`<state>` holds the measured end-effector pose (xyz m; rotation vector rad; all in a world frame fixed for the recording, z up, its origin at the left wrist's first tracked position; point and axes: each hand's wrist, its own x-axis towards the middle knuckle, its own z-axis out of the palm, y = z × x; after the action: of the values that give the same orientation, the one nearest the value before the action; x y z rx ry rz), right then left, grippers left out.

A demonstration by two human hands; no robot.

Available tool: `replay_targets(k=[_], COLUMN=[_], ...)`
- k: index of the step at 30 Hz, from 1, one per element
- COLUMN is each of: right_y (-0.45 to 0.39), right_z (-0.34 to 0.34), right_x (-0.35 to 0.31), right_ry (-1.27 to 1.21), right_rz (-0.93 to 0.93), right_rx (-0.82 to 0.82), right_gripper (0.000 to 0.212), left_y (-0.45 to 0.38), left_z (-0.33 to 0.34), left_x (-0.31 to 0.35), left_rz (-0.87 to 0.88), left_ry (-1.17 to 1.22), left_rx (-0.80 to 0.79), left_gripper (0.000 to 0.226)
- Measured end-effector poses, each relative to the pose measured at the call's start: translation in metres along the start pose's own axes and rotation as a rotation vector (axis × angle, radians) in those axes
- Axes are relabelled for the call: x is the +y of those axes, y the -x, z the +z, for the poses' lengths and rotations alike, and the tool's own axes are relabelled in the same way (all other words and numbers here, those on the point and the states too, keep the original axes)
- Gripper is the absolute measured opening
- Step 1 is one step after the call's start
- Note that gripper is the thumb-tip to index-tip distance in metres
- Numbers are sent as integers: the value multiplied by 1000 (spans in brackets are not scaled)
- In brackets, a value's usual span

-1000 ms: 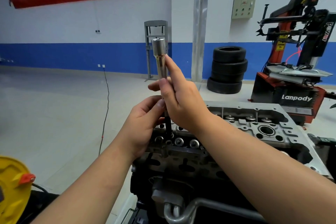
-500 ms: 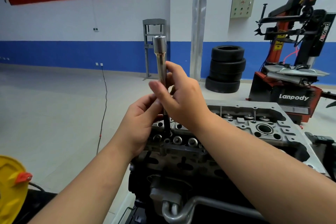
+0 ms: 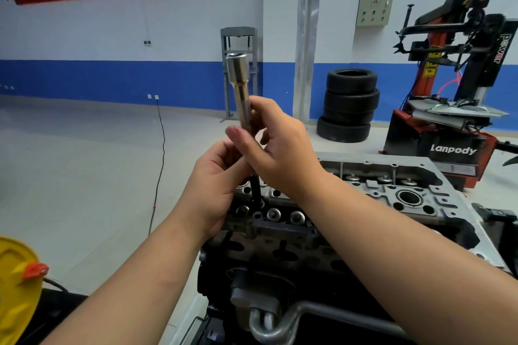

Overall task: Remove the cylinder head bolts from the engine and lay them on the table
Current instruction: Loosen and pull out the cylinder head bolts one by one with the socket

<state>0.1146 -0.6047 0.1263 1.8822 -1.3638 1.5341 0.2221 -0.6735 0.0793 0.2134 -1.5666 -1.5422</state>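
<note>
A long chrome socket extension [image 3: 242, 92] stands upright over the near left end of the cylinder head [image 3: 420, 193]. Its thin dark lower shaft [image 3: 255, 189] reaches down into a hole in the head. My right hand [image 3: 280, 148] pinches the chrome shaft between thumb and fingers. My left hand [image 3: 215, 190] curls around the shaft just below, between the right hand and the head. The bolt itself is hidden inside the head. Valve spring retainers [image 3: 273, 214] show along the near row.
A yellow container [image 3: 16, 288] with an orange cap sits at the lower left. Stacked tyres [image 3: 349, 105] and a red tyre changer [image 3: 459, 109] stand behind the engine. A black cable [image 3: 159, 154] runs across the floor. A bent metal pipe [image 3: 280, 322] crosses the engine's near side.
My right thumb and fingers have shifted around the chrome shaft, as in twisting it. The tool stays upright in the same hole, and my left hand keeps its place.
</note>
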Motion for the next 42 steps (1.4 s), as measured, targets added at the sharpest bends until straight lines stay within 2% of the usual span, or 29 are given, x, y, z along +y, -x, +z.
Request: replay_targets(k=[3, 10, 16, 19, 24, 27, 30, 34, 37, 40, 42], right_y=[-1, 1, -1, 0, 3, 0, -1, 2, 2, 0, -1], right_z=[1, 1, 4, 5, 4, 2, 3, 4, 3, 2, 2], right_x=[2, 1, 1, 2, 1, 0, 1, 2, 0, -1, -2], right_ry=[-6, -5, 30, 44, -9, 16, 94, 93, 54, 63, 90], right_rz=[43, 95, -21, 4, 32, -24, -104, -39, -23, -58, -76], right_rx=[-11, -22, 60, 71, 56, 94, 114, 93, 99, 107, 100], right_gripper=[26, 46, 27, 35, 48, 41, 30, 43, 49, 43, 35], left_y=[0, 1, 2, 1, 2, 1, 1, 1, 1, 0, -1], left_z=[0, 0, 2, 0, -1, 0, -1, -2, -1, -2, -3], left_x=[-2, -1, -2, -3, -4, -4, -3, -2, -3, -5, -6], left_rz=[-9, 1, 15, -22, 5, 28, 13, -37, -2, 25, 15], left_ry=[2, -20, 1, 8, -11, -12, -4, 29, -13, 3, 7], left_rx=[0, -64, 30, -13, -25, 0, -21, -54, -36, 8, 13], left_gripper=[38, 28, 37, 29, 33, 37, 26, 29, 33, 40, 36])
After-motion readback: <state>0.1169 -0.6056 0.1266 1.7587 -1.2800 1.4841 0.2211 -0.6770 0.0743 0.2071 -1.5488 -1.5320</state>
